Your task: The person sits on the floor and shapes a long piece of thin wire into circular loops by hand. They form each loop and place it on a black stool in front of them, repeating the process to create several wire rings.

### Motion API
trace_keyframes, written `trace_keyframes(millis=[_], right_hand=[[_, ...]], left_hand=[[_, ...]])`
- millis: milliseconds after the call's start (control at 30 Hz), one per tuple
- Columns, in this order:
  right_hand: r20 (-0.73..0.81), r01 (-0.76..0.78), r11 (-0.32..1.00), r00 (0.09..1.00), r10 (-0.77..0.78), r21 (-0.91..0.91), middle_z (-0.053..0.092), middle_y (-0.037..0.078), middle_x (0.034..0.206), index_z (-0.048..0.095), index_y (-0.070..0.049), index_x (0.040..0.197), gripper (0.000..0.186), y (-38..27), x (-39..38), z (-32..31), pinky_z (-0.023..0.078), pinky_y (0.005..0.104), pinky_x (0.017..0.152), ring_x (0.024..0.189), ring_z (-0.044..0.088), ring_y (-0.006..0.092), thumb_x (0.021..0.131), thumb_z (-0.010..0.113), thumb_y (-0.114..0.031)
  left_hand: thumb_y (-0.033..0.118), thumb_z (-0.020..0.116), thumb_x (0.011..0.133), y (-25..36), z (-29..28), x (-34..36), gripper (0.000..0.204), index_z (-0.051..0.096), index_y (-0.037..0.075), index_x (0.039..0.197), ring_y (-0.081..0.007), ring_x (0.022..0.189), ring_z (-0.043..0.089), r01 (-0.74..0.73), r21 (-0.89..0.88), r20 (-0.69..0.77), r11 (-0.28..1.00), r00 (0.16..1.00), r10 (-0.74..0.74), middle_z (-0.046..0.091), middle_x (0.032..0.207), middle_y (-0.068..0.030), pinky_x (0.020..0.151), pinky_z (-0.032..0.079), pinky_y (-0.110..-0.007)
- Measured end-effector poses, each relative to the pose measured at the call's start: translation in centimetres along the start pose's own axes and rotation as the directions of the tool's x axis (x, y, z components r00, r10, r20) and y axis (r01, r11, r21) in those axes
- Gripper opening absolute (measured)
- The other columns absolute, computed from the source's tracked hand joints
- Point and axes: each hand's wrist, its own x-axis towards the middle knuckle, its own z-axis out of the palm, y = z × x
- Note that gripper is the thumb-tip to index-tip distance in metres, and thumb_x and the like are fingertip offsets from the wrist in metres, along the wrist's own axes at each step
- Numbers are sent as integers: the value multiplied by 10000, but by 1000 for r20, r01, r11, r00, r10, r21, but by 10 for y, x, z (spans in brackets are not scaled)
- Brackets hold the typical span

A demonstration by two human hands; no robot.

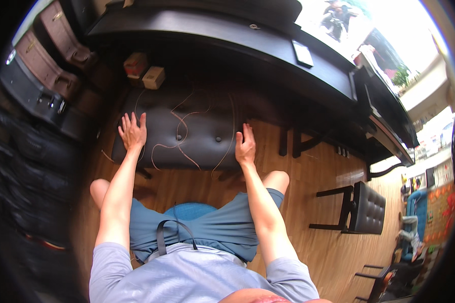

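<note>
A black padded bench with a buttoned top stands before my knees. Several thin copper-coloured strings lie in loose curves across it, some hanging past its edges. My left hand rests palm down on the bench's left part, fingers spread, close to one of the strings. At the right edge of the bench is my right hand, its fingers stretched out and side by side, with a string just to its left. Neither hand holds anything that I can see.
Two small boxes, one red and one tan, sit at the bench's far left. Instrument cases line the left side. A long black desk with a white phone-like slab spans the back. A black stool stands right.
</note>
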Motion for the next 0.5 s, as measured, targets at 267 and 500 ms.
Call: trace_keyframes(millis=[267,500], right_hand=[[83,-57,998,995,55,15,508,246,1448,514,34,1404,735,-6,-3,-5,354,429,1152,1397,435,376,980,509,-566],[151,-13,1000,988,16,-21,458,230,1500,489,23,1430,748,-5,-2,-6,313,419,1179,1436,381,370,995,458,-584]], left_hand=[[666,215,1019,1,-14,-5,767,444,124,1511,-239,1526,218,-4,-22,26,1000,1000,5,310,1623,-116,1230,95,-508],[595,242,1047,-3,-8,-3,712,487,81,1474,-289,1508,253,-80,-11,-7,997,997,80,345,1600,-149,1226,114,-515]])
